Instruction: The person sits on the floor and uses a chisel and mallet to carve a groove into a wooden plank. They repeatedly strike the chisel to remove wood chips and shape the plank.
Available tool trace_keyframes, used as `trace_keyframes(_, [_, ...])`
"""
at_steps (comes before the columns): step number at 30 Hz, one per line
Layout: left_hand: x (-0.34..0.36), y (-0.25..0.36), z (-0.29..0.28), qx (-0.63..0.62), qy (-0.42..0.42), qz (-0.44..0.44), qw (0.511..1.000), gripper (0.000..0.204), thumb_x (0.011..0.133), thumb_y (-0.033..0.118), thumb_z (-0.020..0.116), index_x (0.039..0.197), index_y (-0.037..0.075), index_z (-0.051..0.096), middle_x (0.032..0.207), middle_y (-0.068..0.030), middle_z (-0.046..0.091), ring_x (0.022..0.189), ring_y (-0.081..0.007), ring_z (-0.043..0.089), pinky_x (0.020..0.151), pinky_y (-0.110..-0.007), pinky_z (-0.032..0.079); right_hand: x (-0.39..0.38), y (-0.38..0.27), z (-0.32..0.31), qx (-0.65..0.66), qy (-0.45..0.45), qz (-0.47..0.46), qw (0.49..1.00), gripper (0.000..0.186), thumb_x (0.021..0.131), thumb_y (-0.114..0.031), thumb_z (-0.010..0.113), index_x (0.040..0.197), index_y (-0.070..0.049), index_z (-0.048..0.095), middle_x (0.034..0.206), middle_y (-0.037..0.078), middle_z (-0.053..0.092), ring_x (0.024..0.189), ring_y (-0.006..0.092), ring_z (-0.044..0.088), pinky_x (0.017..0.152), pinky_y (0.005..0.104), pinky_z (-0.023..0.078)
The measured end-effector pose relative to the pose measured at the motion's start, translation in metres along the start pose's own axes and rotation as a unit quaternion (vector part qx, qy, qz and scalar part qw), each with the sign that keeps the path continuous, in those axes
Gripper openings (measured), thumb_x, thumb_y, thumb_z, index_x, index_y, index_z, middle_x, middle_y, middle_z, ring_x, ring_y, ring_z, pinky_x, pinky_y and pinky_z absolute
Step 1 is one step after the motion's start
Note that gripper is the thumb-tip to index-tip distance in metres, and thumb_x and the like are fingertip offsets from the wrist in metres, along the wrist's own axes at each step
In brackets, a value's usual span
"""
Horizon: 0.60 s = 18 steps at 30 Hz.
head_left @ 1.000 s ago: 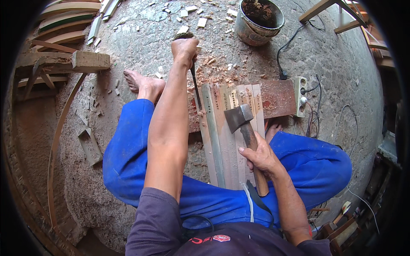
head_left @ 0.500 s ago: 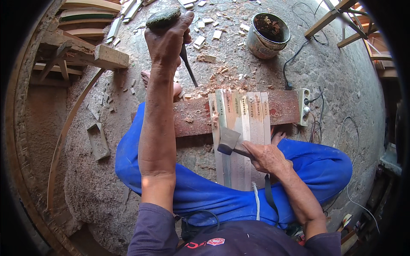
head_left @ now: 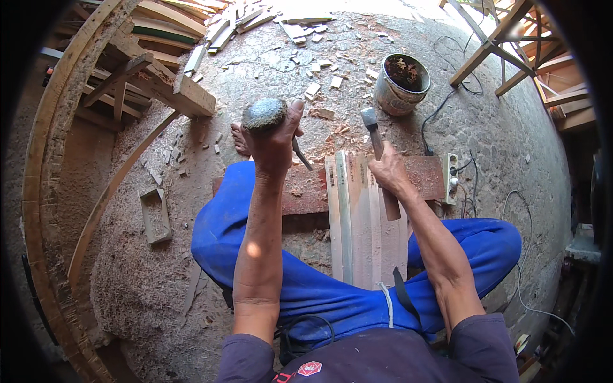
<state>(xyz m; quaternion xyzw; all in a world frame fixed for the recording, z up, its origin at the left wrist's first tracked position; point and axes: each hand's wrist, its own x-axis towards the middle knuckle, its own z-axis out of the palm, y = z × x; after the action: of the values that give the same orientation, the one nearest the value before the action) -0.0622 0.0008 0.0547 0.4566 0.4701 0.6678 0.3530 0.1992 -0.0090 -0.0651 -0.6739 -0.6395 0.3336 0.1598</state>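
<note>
My left hand (head_left: 271, 147) grips a long chisel, its dark narrow blade (head_left: 301, 155) angled down toward the reddish board (head_left: 294, 198) and its rough, round handle top (head_left: 264, 113) facing up. My right hand (head_left: 389, 167) is closed round the wooden handle of a hatchet, whose metal head (head_left: 370, 118) points away from me. Several pale slats (head_left: 357, 249), some with rows of small dark holes, lie lengthwise over the board between my bent legs. Wood shavings are scattered on and behind the board.
A dirty metal bucket (head_left: 401, 96) stands beyond the board. A power strip (head_left: 450, 195) with cords sits at its right end. Curved timber frames (head_left: 41, 185) rise at the left, a wooden stand (head_left: 491, 48) at back right. A small rectangular box (head_left: 154, 217) and offcuts lie on the rough floor.
My left hand first rose away, lifting the chisel out from beside the slats, and now hovers lower with it. My right hand has raised the hatchet forward, turning its head upward.
</note>
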Motion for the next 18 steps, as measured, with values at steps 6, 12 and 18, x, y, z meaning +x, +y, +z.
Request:
trace_keyframes(6, [-0.034, -0.065, 0.009, 0.133, -0.072, 0.105, 0.983, 0.021, 0.089, 0.008, 0.078, 0.076, 0.004, 0.063, 0.060, -0.0005, 0.061, 0.049, -0.0096, 0.056, 0.046, -0.026, 0.041, -0.084, -0.026, -0.025, 0.314, -0.145, 0.106, 0.932, 0.048, 0.085, -0.012, 0.068, 0.128, -0.001, 0.050, 0.068, 0.001, 0.054, 0.048, 0.0106, 0.053, 0.042, 0.0295, 0.046])
trace_keyframes(12, [-0.036, -0.065, 0.029, 0.066, -0.085, 0.059, 0.992, 0.023, 0.090, 0.010, 0.078, 0.073, 0.004, 0.063, 0.061, 0.0002, 0.060, 0.050, -0.0094, 0.056, 0.048, -0.026, 0.044, -0.093, -0.017, -0.013, 0.336, -0.166, 0.149, 0.915, 0.049, 0.086, -0.010, 0.067, 0.130, 0.000, 0.049, 0.070, 0.001, 0.053, 0.048, 0.0105, 0.053, 0.043, 0.0301, 0.048])
trace_keyframes(18, [-0.034, -0.081, 0.019, 0.110, -0.096, 0.097, 0.985, 0.023, 0.091, 0.010, 0.075, 0.072, 0.005, 0.062, 0.059, -0.0001, 0.060, 0.049, -0.0095, 0.056, 0.047, -0.027, 0.044, -0.092, -0.005, -0.005, 0.386, -0.168, 0.167, 0.892, 0.042, 0.087, -0.012, 0.069, 0.125, -0.004, 0.050, 0.070, -0.001, 0.050, 0.047, 0.0095, 0.052, 0.041, 0.0286, 0.046])
